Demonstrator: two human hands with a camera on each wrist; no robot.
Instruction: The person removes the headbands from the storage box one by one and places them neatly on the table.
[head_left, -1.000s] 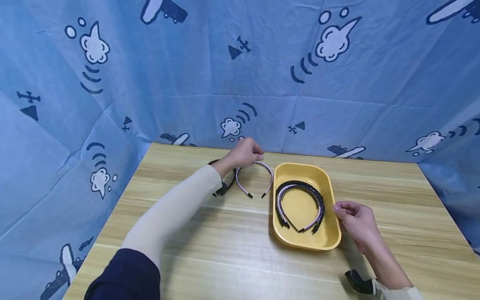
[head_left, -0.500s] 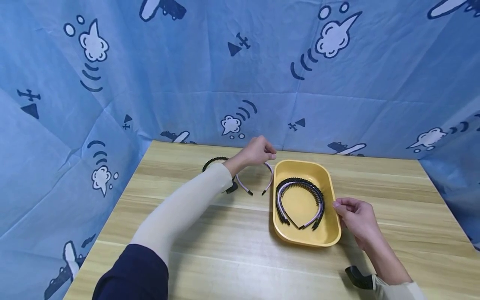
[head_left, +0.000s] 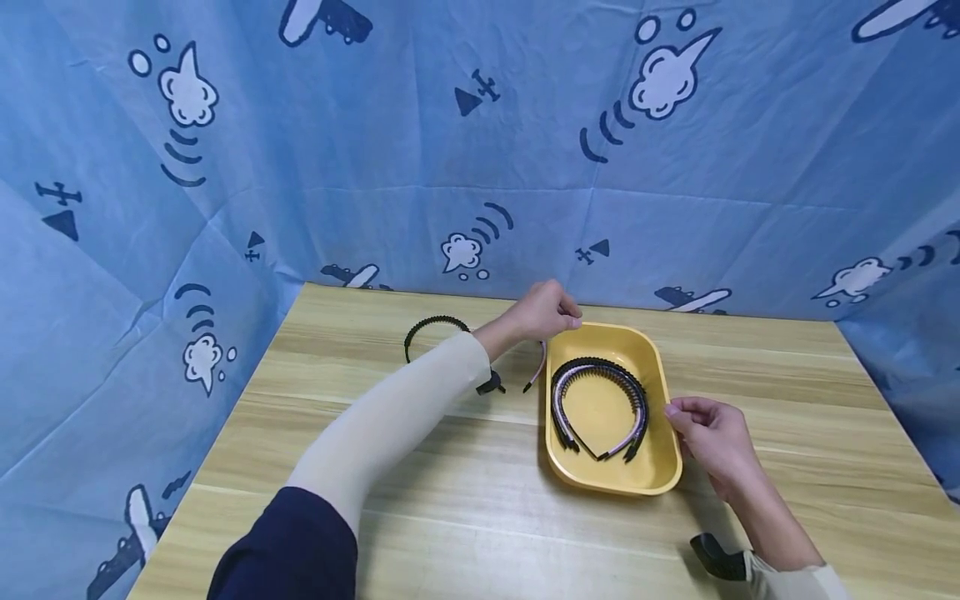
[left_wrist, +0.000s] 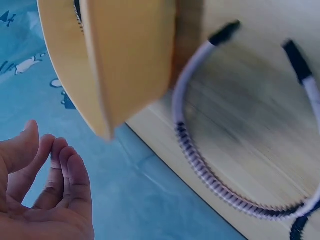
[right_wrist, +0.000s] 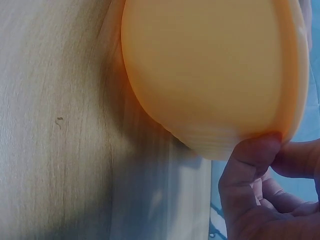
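My right hand [head_left: 716, 446] pinches the right rim of a yellow plastic basin [head_left: 611, 477] between thumb and fingers, which the right wrist view also shows. Inside the basin lie several hair bands [head_left: 630, 379], black and lilac, nested together. My left hand [head_left: 546, 312] is above the basin's far left corner. In the left wrist view its fingers [left_wrist: 77, 182] bend loosely, with nothing held and a gap to the basin's rim. A lilac toothed hair band [left_wrist: 192, 157] lies on the table left of the basin, mostly hidden by my left arm in the head view.
A black wavy hair band [head_left: 437, 320] lies farther left, partly behind my left sleeve. The wooden table [head_left: 480, 517] backs onto a blue printed curtain [head_left: 360, 167], with more curtain on both sides. Each wrist wears a black device [head_left: 716, 557].
My left hand has moved right, from above the lilac hair band to the basin's far left corner. More of the black hair band shows. My right hand stays on the rim.
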